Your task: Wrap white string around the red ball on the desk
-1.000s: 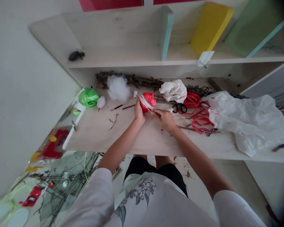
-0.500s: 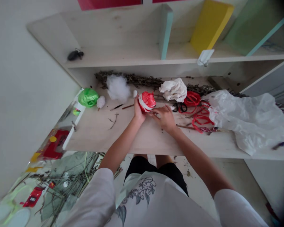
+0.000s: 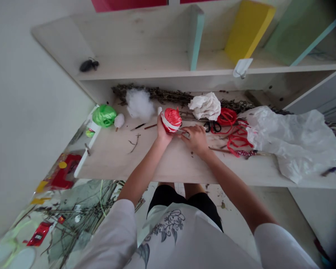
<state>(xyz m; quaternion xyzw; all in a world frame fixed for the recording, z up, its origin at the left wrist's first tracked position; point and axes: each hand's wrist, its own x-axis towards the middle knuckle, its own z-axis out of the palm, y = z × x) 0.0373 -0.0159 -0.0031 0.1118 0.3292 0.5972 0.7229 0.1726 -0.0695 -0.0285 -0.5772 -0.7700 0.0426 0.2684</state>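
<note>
Fingers curled around it, a person's left hand (image 3: 163, 134) holds a red ball (image 3: 173, 115) over a pale shelf board (image 3: 140, 160), while the right hand's (image 3: 196, 139) fingers appear pinched on the thin loose end of a white strip (image 3: 168, 125). At far left, a green ball (image 3: 104, 116) sits just beside a small white ball (image 3: 119, 120) on a short stick; white fluff (image 3: 140, 104) lies next along. At center, between the hands, the red ball wears several turns of the strip across its near and left sides, with plenty of red showing at the top and right. The winding looks well begun but unfinished: the turns are laid, yet the end, running toward the right hand, does not appear fastened. To the right, crumpled white paper (image 3: 205, 106) lies beyond black-handled scissors (image 3: 214, 127), which rest near the right hand; farther on come loops of red ribbon (image 3: 227, 116) and, at far right, a translucent plastic bag (image 3: 294, 138).
</note>
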